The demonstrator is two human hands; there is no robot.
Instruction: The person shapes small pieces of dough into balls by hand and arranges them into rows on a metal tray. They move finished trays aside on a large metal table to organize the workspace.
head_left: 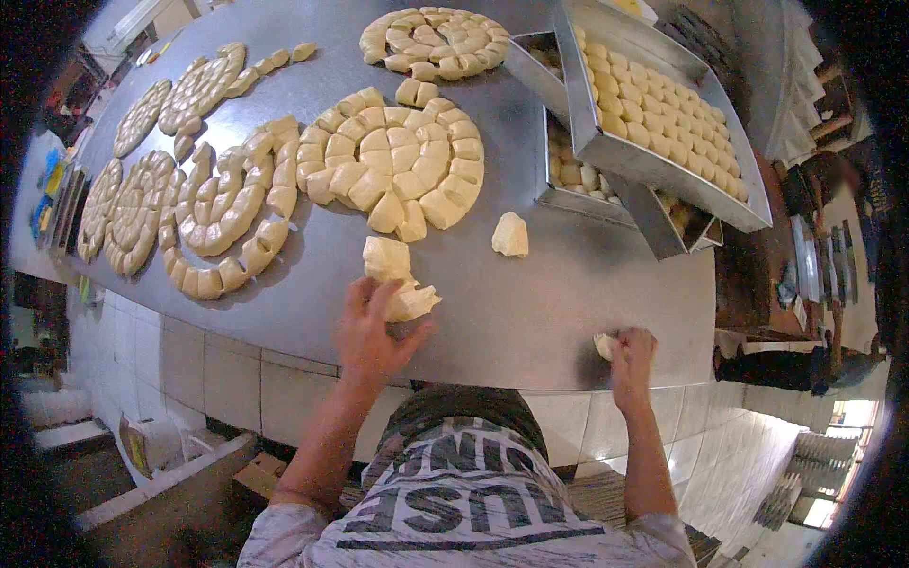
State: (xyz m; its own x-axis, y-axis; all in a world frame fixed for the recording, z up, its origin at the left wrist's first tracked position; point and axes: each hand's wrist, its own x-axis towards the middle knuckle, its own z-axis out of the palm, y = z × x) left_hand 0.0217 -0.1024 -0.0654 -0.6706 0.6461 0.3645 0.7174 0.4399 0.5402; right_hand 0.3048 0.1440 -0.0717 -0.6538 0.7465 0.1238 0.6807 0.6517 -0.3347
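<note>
While a dough chunk (409, 301) is touched by spread left fingers (365, 298), a dough ball (606, 345) at the desk (530, 303) edge is clenched by the right hand (632, 355).

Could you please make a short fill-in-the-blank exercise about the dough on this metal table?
1. The left hand touches a dough piece on the ____ table.
2. The right hand presses a small dough ball near the table's ____ edge.
3. One loose dough chunk lies ____ the two hands, touched by neither.
4. The top baking tray holds dough pieces in straight ____.

Missing words: metal; front; between; rows
</note>
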